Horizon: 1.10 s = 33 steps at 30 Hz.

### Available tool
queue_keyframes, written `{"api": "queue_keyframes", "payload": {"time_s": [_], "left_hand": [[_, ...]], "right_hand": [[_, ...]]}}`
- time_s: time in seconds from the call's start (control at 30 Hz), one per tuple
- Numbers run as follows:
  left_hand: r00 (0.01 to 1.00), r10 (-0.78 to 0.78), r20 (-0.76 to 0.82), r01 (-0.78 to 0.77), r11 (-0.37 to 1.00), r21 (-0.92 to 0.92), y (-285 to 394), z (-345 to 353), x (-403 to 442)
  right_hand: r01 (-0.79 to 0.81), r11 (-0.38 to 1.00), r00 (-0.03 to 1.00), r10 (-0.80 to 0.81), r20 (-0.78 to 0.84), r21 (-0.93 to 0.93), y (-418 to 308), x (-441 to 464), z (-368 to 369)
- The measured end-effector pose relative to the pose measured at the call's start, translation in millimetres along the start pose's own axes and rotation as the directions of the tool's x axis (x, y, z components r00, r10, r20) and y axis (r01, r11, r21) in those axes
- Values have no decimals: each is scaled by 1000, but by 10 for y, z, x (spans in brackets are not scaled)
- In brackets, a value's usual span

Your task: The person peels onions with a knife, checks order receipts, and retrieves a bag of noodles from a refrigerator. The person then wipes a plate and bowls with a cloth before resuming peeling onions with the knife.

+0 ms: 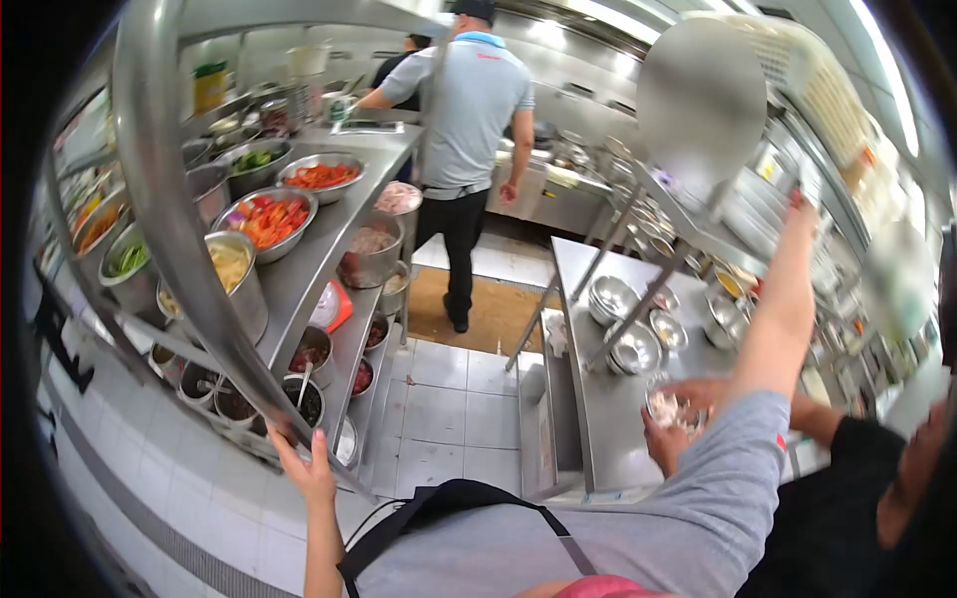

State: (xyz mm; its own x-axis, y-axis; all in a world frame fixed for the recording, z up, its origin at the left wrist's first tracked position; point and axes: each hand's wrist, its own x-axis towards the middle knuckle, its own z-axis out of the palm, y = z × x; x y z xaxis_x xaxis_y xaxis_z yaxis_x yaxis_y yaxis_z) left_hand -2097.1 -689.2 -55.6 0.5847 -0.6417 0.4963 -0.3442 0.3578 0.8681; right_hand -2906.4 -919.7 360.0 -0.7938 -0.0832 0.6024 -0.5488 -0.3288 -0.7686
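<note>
Kitchen floor (pixel 434 419) tiled white. Red-orange pieces held in bowl (pixel 289 247), pale yellow pieces in pot (pixel 242 311), left. Empty bowls (pixel 613 294) set on steel table (pixel 623 434), right of centre; small bowl (pixel 654 385) of pale pieces held in co-worker's hands (pixel 661 444). Post (pixel 148 130), left, touched by left hand (pixel 309 470), thumb and fingers apart. Right hand (pixel 800 202) raised, upper right; finger state cannot be told. Area beside it blurred; frame edges blacked out.

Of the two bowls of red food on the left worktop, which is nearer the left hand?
The bowl beside the pot of yellow food; it sits closer to the left hand. The other bowl stands farther along, toward the person in grey.
</note>
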Motion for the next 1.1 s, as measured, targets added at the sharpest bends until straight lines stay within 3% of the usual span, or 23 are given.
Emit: {"api": "queue_keyframes", "payload": {"time_s": [0.03, 0.07, 0.13, 0.23, 0.27, 0.3, 0.4, 0.5, 0.53, 0.57, 0.6, 0.63, 0.67, 0.7, 0.73, 0.8, 0.83, 0.87, 0.9, 0.97, 1.0, 1.03, 1.1], "left_hand": [[998, 42, -52, -37, 995, 89, -15, 18, -16], [999, 16, -35, -11, 992, 123, 2, 21, -33], [999, 11, -49, 1, 971, 239, 180, 29, 34], [1000, -4, -1, 4, 960, 280, 217, -18, 66], [996, 67, -56, -42, 932, 359, 38, 3, 17], [999, 14, -36, 2, 917, 399, 51, -12, -3], [998, -64, 29, 52, 951, 306, 237, -69, 74], [977, -112, 181, 60, 961, 271, 260, -234, 156], [965, -59, 254, -13, 963, 270, 253, -328, 179], [965, 140, 220, -207, 923, 324, 147, -384, 192], [961, 175, 213, -233, 929, 288, 280, -508, 221], [957, 207, 206, -256, 933, 253, 391, -685, 247], [959, 133, 251, -206, 934, 290, 286, -903, 239], [954, 56, 294, -157, 931, 330, 151, -1136, 230], [971, 149, 188, -208, 914, 349, 80, -1377, 225], [998, -47, 50, 28, 947, 320, 31, -2037, 293], [988, -153, -18, 152, 946, 287, 3, -2362, 293], [968, -240, -73, 250, 949, 194, -38, -2695, 305], [963, -239, -123, 262, 939, 223, 34, -3006, 377], [950, -225, -215, 281, 918, 279, 229, -3566, 543], [962, -160, -220, 225, 922, 314, 187, -3770, 611], [970, -93, -223, 168, 922, 348, 119, -3958, 691], [977, 40, -210, 51, 910, 411, -64, -4293, 875]], "right_hand": [[308, 698, 949, -276, 154, -647, 64, 139, -102], [442, 439, 881, -375, 287, -783, 93, 244, -93], [550, 260, 793, -461, 399, -794, 112, 447, 118], [491, 334, 797, -545, 260, -805, -15, 501, 333], [480, 412, 793, -581, 182, -775, -144, 381, 441], [478, 496, 784, -613, 98, -725, -322, 228, 536], [593, 678, 729, -681, -67, -434, -1058, -714, 823], [717, 687, 678, -727, -106, -118, -1732, -1958, 860], [742, 670, 665, -739, -106, -15, -1939, -2416, 815], [755, 650, 656, -749, -91, 91, -2126, -2874, 759], [756, 624, 646, -760, -71, 197, -2280, -3341, 661], [752, 583, 626, -778, -54, 308, -2425, -3796, 583], [740, 513, 591, -805, -55, 435, -2548, -4271, 489], [725, 370, 523, -845, -114, 581, -2618, -4702, 414], [680, 212, 450, -877, -171, 702, -2687, -5135, 340], [698, -107, 365, -798, -480, 708, -2969, -6045, 129], [794, -167, 338, -678, -653, 585, -3253, -6549, -47], [804, -195, 268, -724, -636, 561, -3480, -6926, -211], [814, -220, 198, -765, -613, 538, -3656, -7253, -327], [668, 21, 411, -843, -346, 744, -3721, -7830, -392], [461, -8, 537, -794, -287, 887, -3864, -8111, -331], [363, 187, 526, -850, -35, 913, -3864, -8298, -355], [182, 114, 571, -821, -11, 977, -4026, -8827, -185]]}}
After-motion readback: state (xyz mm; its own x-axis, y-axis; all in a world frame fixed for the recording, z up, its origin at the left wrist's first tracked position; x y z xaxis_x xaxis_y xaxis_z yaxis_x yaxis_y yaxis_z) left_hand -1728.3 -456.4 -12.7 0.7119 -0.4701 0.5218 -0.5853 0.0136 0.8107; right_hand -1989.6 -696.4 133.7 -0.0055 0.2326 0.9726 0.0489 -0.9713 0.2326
